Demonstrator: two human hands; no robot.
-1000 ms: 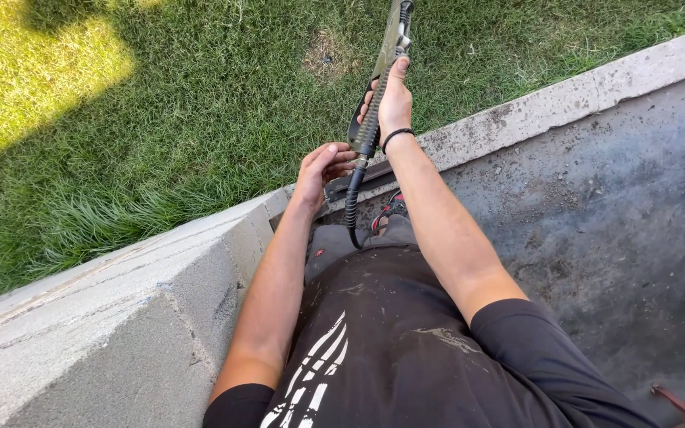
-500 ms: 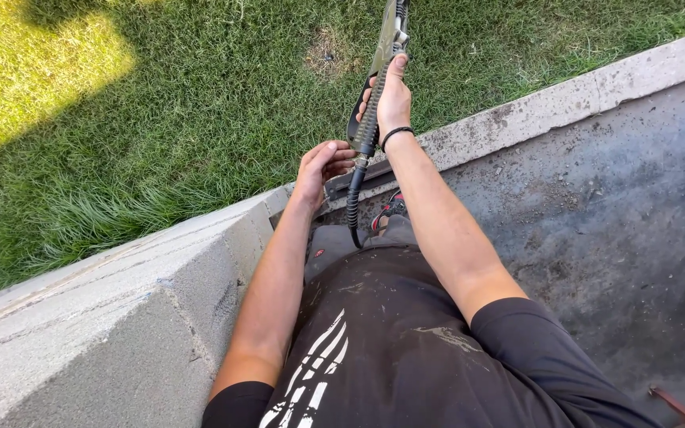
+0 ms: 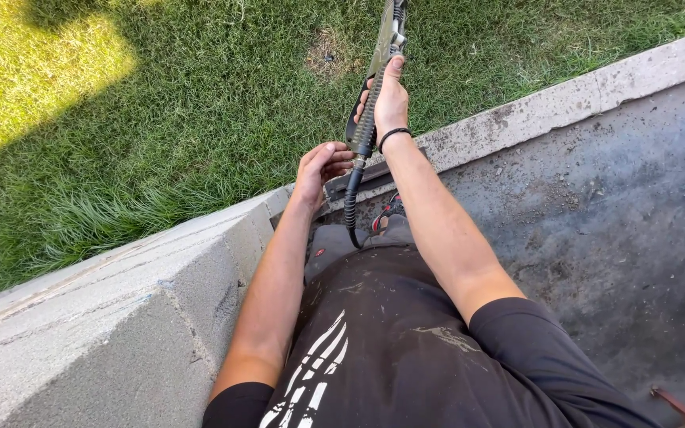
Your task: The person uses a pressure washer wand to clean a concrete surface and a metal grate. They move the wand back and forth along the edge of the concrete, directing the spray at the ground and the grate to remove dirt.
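My right hand (image 3: 391,101) is shut around the grip of a long spray wand (image 3: 380,55) that reaches up out of the top of the view over the grass. A black ribbed hose (image 3: 351,202) hangs from the wand's handle down toward my waist. My left hand (image 3: 320,169) sits just below and left of the handle, fingers curled near the top of the hose; whether it grips the hose I cannot tell. A black band circles my right wrist.
A grey concrete block wall (image 3: 128,317) runs from lower left to upper right, its top edge (image 3: 564,95) beside my arms. Green lawn (image 3: 160,119) lies beyond it. To the right is a dark, dirty concrete surface (image 3: 596,206). A reddish strip (image 3: 679,406) shows at bottom right.
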